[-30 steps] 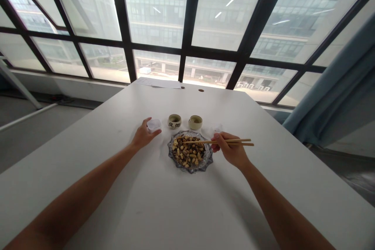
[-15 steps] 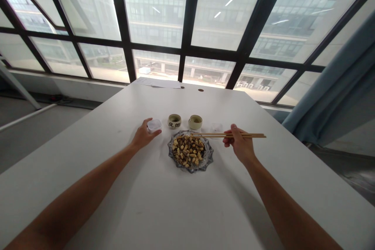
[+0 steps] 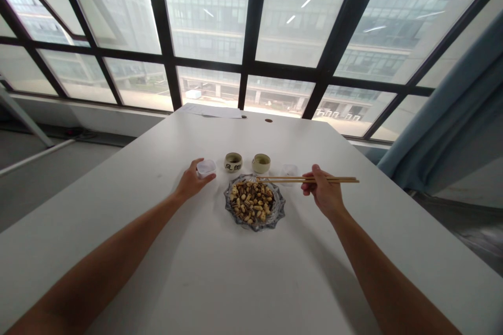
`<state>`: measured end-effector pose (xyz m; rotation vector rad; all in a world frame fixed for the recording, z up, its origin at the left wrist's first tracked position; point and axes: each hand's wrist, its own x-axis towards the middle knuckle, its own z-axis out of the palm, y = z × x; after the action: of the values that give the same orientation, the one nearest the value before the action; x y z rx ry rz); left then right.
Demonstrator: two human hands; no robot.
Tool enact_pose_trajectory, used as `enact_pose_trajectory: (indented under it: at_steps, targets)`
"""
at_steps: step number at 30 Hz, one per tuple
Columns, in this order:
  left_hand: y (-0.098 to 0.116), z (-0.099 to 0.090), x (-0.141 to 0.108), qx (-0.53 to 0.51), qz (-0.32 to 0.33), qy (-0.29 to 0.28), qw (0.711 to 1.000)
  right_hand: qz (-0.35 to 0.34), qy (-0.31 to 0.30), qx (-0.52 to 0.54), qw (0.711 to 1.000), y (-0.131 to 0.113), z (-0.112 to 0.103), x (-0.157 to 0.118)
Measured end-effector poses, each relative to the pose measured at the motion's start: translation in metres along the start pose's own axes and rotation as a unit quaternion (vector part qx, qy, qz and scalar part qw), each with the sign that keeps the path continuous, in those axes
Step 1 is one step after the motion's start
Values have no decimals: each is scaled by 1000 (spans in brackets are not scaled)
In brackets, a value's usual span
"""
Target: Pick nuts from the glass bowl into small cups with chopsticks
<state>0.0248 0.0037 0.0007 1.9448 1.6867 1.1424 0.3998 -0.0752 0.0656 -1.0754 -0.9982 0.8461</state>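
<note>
My left hand [image 3: 192, 180] grips a small clear plastic container [image 3: 206, 168], thumb in front and fingers behind, left of the bowl. A pair of wooden chopsticks [image 3: 341, 179] is held level in my right hand [image 3: 323, 190]. Their tips reach left over the back rim of a scalloped glass bowl [image 3: 278, 213]. Peanuts in shell and striped sunflower seeds [image 3: 251, 201] fill that bowl. Whether the tips pinch a piece is too small to tell. Behind the chopsticks sits a second clear plastic container [image 3: 290, 170], with small bits in it that I cannot make out.
Behind the bowl stand two small ceramic cups, a cream one with dark characters [image 3: 233, 163] and a plain greenish one [image 3: 261, 163]. Sheets of paper [image 3: 214, 111] lie at the far edge of the white table [image 3: 236, 282]. A blue curtain [image 3: 444, 110] hangs at the right.
My right hand and the chopsticks have shifted very slightly right and up. My left hand keeps its hold on the container. The whole view has drifted a little.
</note>
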Motion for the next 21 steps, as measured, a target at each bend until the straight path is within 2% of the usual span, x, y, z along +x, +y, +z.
enact_pose_trajectory:
  at_steps: [8, 12, 16, 21]
  targets:
    - [2, -1, -1, 0, 0, 1, 1000, -4, -1, -11, 1000, -1, 2, -1]
    - [3, -1, -1, 0, 0, 0, 1000, -39, -13, -60, 997, -6, 4, -5]
    - [2, -1, -1, -1, 0, 0, 1000, -85, -50, -133, 986, -14, 6, -11]
    - [1, -1, 0, -2, -2, -1, 1000, -88, -54, -130, 986, -15, 6, -11]
